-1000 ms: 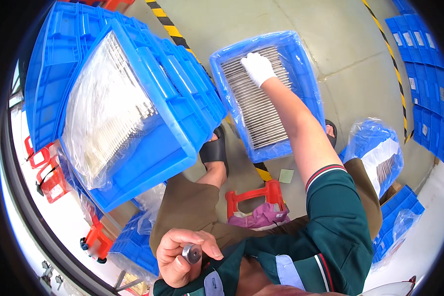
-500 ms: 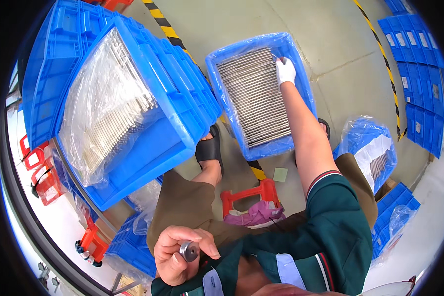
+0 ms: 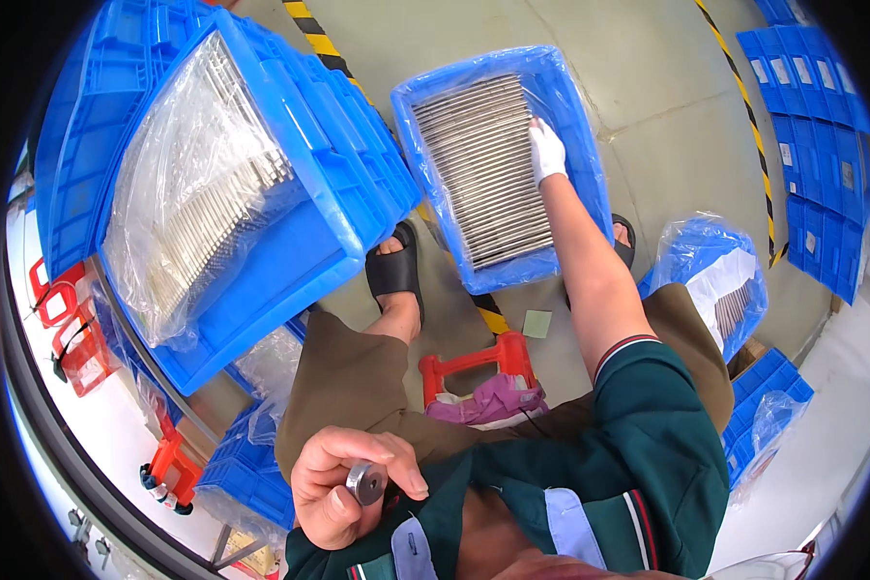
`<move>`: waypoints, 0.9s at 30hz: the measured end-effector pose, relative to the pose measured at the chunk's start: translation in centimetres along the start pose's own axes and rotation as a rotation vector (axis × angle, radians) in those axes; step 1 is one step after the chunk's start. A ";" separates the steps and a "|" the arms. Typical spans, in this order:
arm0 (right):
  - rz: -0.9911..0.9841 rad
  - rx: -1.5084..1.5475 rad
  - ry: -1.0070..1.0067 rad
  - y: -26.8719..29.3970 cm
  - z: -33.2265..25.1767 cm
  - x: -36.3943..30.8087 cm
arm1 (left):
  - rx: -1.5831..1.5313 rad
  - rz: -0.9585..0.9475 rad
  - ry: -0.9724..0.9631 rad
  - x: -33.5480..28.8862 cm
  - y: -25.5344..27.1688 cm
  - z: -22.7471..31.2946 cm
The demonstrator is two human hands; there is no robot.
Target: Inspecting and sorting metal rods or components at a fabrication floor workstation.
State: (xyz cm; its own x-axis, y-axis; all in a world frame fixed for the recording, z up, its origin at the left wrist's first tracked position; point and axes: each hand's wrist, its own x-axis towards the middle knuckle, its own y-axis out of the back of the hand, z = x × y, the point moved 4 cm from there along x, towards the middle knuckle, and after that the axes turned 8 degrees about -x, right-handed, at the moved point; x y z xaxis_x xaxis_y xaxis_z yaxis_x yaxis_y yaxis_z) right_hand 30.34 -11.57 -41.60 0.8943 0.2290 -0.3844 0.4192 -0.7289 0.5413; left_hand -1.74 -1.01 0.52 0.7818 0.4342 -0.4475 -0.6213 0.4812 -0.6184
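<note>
My bare left hand (image 3: pixel 343 488) is close to my chest, its fingers wrapped round a short, round metal part (image 3: pixel 365 482) whose end face has a small centre hole. Stretched out to the front, my right hand (image 3: pixel 547 155) wears a white glove. Its fingers are pressed together at the right-hand ends of a layer of slim metal rods (image 3: pixel 483 174); whatever they grip is too hidden to make out. The rods lie side by side in a blue crate (image 3: pixel 590 208) lined with clear plastic film, on the floor between my feet.
At left a tall blue crate stack (image 3: pixel 329 232) carries more rods (image 3: pixel 213 222) under clear film. A red stool (image 3: pixel 474 367) with a purple cloth (image 3: pixel 493 398) is between my legs. A film-covered blue bin (image 3: pixel 706 246) stands right; more blue crates (image 3: pixel 822 174) line the far right.
My right hand has moved nearer to me along the rods' right-hand ends. My left hand keeps its hold on the metal part. The whole view has shifted slightly.
</note>
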 end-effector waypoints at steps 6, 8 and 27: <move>-0.320 -0.428 0.183 4.4 -2.5 1.4 | 0.071 -0.010 0.014 -0.1 -0.6 -0.3; -0.515 -0.607 0.333 7.9 -5.5 0.3 | 0.062 -0.009 0.030 0.3 -0.5 -1.1; 0.418 -0.853 -0.346 50.7 19.1 -29.1 | 0.105 -0.289 0.173 4.2 -3.5 -6.5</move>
State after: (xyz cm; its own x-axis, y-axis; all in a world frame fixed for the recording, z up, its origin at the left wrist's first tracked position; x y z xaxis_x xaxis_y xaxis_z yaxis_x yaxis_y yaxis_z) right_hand 22.60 -67.52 -17.24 0.9575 -0.2373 -0.1637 0.1752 0.0279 0.9841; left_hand 4.06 -5.80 -3.38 0.9180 0.1379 -0.3718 -0.3681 0.6451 -0.6696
